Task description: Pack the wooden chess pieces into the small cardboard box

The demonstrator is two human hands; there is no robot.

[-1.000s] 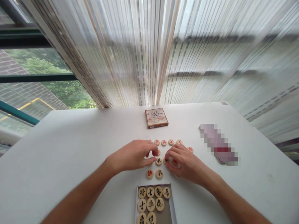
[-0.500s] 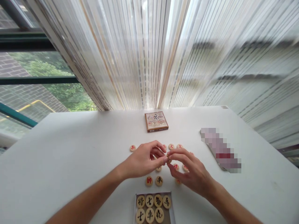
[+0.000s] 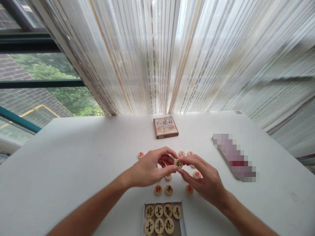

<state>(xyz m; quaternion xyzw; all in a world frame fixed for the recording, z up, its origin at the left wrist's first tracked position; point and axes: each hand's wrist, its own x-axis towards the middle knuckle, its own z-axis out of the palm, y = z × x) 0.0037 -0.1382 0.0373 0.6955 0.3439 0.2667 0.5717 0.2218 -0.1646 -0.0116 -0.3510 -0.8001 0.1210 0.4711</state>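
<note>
A round wooden Chinese chess piece (image 3: 178, 163) with a black character is held up over the table, its face towards me. My right hand (image 3: 205, 178) pinches its right side between thumb and index finger. From the other side, my left hand (image 3: 149, 168) holds its left edge with thumb and fingertips. Below the hands lie a red-marked piece (image 3: 158, 189), a black-marked piece (image 3: 169, 189) and another red one (image 3: 189, 188). My hands partly cover several more pieces. Nearest me, an open tray (image 3: 182, 218) contains black-marked pieces in rows.
A flat Chinese chess box (image 3: 166, 127) lies towards the back of the white table (image 3: 73, 157). At the right is a long, pixelated object (image 3: 233, 157). A red-marked piece (image 3: 140, 155) lies left of my hands. Strip curtains (image 3: 147, 59) hang behind the table.
The held chess piece has turned, so its black character now faces me clearly. My right fingers have shifted to its right edge, and the view has moved slightly.
</note>
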